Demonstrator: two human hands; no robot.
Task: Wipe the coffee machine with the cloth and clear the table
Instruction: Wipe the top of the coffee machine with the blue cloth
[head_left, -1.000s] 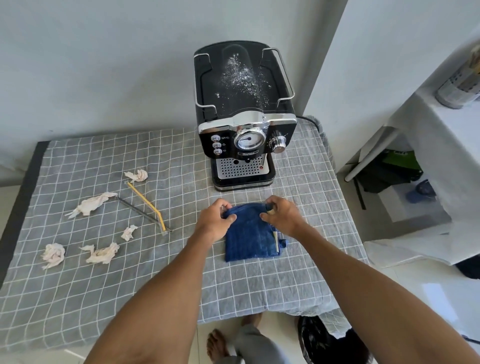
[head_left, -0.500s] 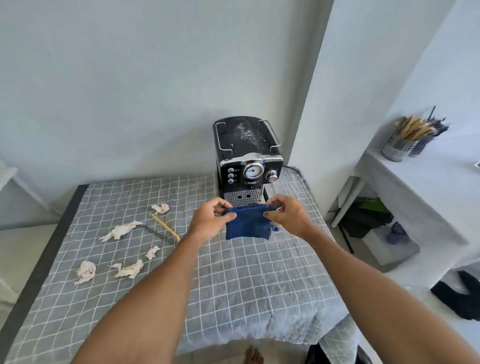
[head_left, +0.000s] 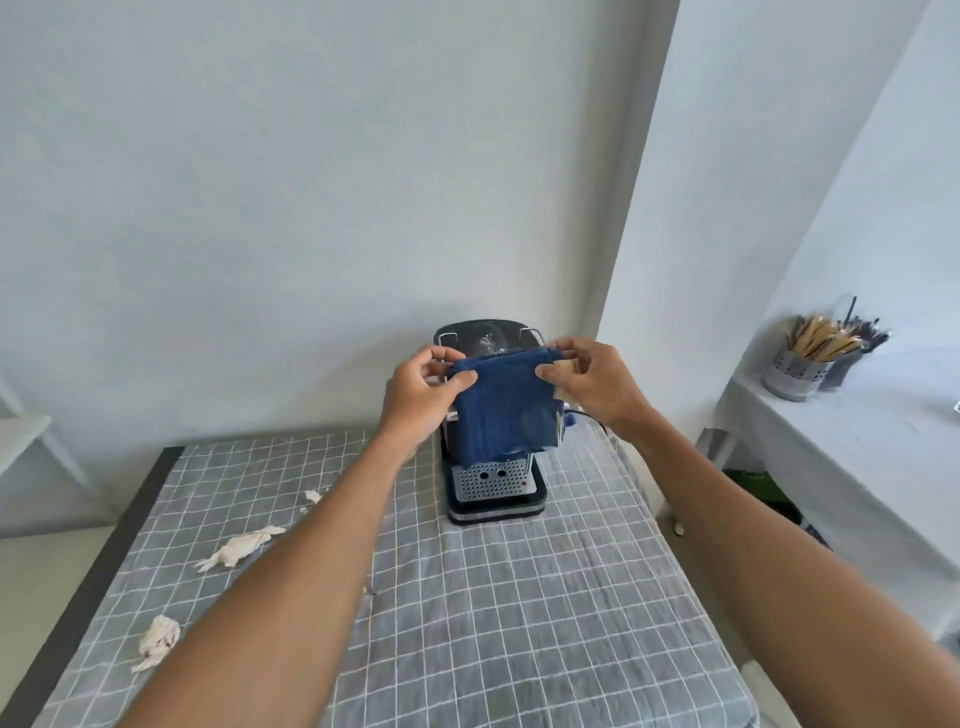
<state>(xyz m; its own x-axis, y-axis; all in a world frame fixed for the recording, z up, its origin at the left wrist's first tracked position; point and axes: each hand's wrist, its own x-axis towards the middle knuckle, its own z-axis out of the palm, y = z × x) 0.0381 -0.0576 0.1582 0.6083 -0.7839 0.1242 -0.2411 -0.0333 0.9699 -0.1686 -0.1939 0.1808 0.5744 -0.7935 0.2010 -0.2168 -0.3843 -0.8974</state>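
Above tabletop (head_left: 519, 623) | left grip (head_left: 423, 387) and right grip (head_left: 587, 382) pinching top corners of blue cloth (head_left: 501, 410) | hanging before coffee machine (head_left: 493, 488) | tissue scraps (head_left: 241, 545) lying left

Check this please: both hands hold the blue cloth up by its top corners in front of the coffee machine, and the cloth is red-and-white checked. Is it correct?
Not quite. In the head view the cloth is plain blue; the checked fabric is the grey tablecloth. The rest holds: the left hand and right hand pinch its top corners in front of the coffee machine.
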